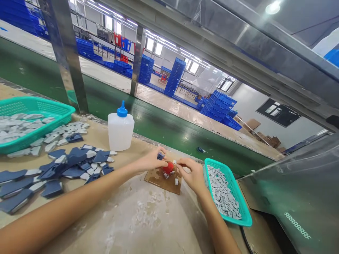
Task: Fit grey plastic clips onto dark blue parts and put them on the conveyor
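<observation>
My left hand (pixel 152 160) is closed, with a small dark blue piece (pixel 160 156) between its fingers, above a wet brown board (pixel 159 182). At the board's right edge my right hand (pixel 192 173) is closed in a pinch. A tiny white piece (pixel 174 162) shows at its fingertips. Between the hands, a round red object (pixel 168 168) rests on the board; its kind is unclear. Small pale pieces lie about it, one white piece (pixel 176 181) nearer the board's front corner.
Right of my right hand stands a green basket (pixel 245 208) of small grey pieces. To the left are a white squeeze bottle (pixel 120 132) with a blue cap, a heap of blue-and-white pieces (pixel 74 158) and another green basket (pixel 59 114). A green conveyor belt (pixel 153 118) runs behind.
</observation>
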Available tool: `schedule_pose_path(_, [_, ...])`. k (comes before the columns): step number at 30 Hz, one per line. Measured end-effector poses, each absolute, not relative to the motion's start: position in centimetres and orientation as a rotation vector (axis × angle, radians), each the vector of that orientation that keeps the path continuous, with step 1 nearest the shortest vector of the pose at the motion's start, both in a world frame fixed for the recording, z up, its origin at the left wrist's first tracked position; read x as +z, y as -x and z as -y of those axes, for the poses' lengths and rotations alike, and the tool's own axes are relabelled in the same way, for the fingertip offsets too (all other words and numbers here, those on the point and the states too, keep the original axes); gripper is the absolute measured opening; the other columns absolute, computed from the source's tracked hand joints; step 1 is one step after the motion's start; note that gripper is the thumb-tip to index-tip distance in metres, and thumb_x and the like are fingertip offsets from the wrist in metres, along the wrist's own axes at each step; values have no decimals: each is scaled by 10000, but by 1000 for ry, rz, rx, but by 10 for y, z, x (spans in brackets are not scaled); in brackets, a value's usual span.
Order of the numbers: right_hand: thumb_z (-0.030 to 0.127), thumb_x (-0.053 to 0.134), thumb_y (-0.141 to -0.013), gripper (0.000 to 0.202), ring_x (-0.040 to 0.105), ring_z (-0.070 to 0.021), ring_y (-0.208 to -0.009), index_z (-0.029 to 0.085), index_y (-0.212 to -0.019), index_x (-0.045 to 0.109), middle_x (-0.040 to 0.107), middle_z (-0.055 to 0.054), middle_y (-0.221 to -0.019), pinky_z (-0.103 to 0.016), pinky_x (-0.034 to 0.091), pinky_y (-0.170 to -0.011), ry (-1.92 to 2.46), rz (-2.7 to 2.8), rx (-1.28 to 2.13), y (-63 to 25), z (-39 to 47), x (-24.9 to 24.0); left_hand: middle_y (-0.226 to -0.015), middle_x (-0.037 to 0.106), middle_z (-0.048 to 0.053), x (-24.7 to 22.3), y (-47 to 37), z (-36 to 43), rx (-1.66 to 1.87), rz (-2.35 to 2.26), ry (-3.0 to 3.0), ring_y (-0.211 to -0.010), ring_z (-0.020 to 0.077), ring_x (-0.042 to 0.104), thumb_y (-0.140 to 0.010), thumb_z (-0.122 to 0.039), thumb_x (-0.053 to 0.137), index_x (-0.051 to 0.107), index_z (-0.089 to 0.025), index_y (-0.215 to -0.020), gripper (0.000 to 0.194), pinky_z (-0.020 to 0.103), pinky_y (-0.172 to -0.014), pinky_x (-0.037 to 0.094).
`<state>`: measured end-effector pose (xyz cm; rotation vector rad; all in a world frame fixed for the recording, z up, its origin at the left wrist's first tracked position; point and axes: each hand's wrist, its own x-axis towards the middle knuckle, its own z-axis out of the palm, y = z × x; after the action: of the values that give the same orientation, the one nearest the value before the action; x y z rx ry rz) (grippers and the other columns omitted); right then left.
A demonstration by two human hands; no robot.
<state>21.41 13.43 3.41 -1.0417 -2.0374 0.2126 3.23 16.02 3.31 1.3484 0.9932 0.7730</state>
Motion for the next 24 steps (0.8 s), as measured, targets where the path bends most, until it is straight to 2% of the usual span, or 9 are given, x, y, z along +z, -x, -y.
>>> schedule_pose_path(3, [158, 524, -752, 126, 598, -153, -629, 180, -732, 646, 659, -29, -712, -239, 479, -567, 1107, 2033, 266, -220, -141, 23, -603, 433, -83, 25, -27, -169, 769, -1162, -1385, -508, 81, 385, -580, -176, 517, 336, -218, -796, 286, 211, -493, 300])
schedule_pose_path(7, [95, 537, -733, 147, 602, -162, -641, 180, -712, 655, 663, -31, -712, -248, 475, -585, 1135, 2085, 221, -220, -143, 11, -555, 395, -82, 27, -25, -171, 764, -1147, -1378, -486, 79, 393, -596, -185, 487, 363, -199, -719, 175, 213, -485, 311])
schedule_pose_path(11, [27, 545, -713, 189, 599, -166, -644, 172, -729, 666, 657, -40, -715, -240, 465, -573, 1140, 2145, 169, -217, -143, 5, -557, 452, -64, 34, -26, -168, 804, -1097, -1383, -533, 101, 488, -574, -198, 555, 447, -176, -707, 172, 231, -531, 370])
schedule_pose_path(16, [11, 529, -729, 201, 582, -168, -645, 157, -731, 667, 638, -61, -725, -245, 453, -575, 1130, 2202, 107, -217, -144, 0, -658, 527, -42, 33, -24, -169, 905, -990, -1358, -548, 103, 529, -532, -231, 659, 475, -183, -796, 326, 280, -580, 459])
schedule_pose_path(19, [19, 521, -739, 200, 560, -156, -612, 160, -715, 662, 617, -51, -695, -237, 439, -553, 1140, 2210, 91, -218, -144, 0, -643, 552, -23, 32, -22, -173, 906, -979, -1428, -526, 104, 521, -573, -274, 646, 500, -171, -755, 255, 275, -560, 458])
schedule_pose_path(24, [24, 548, -730, 174, 545, -144, -587, 155, -714, 662, 596, -32, -645, -222, 427, -537, 1155, 2191, 107, -217, -143, 2, -809, 620, 26, 28, -20, -177, 937, -1074, -1663, -730, 149, 554, -598, -297, 629, 629, -169, -789, 230, 276, -696, 438])
